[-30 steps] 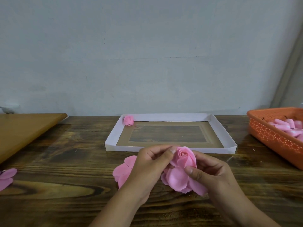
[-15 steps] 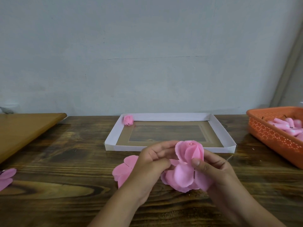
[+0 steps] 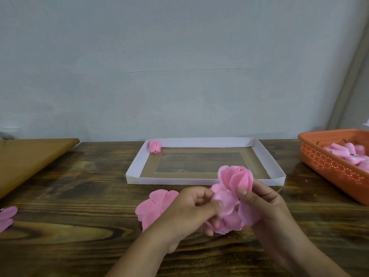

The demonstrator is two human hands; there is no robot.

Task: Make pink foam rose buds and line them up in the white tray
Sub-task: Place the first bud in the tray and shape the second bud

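Observation:
A half-formed pink foam rose (image 3: 235, 179) is held just in front of the white tray (image 3: 137, 163). My right hand (image 3: 261, 204) grips its bud, thumb pressed on a wrapped petal. My left hand (image 3: 191, 210) pinches the loose lower petals (image 3: 225, 198) from the left. One finished pink rose bud (image 3: 155, 146) sits in the tray's far left corner. A flat pink petal sheet (image 3: 153, 206) lies on the table under my left wrist.
An orange perforated basket (image 3: 327, 162) with several pink foam pieces stands at the right. A brown wooden board (image 3: 30, 158) lies at the left. Another pink petal piece (image 3: 7, 216) sits at the left table edge. A grey wall rises behind the table.
The rose has been tilted upright and turned, its bud now pointing up by the tray's front wall. My left fingers have slid down from the bud to the lower petals.

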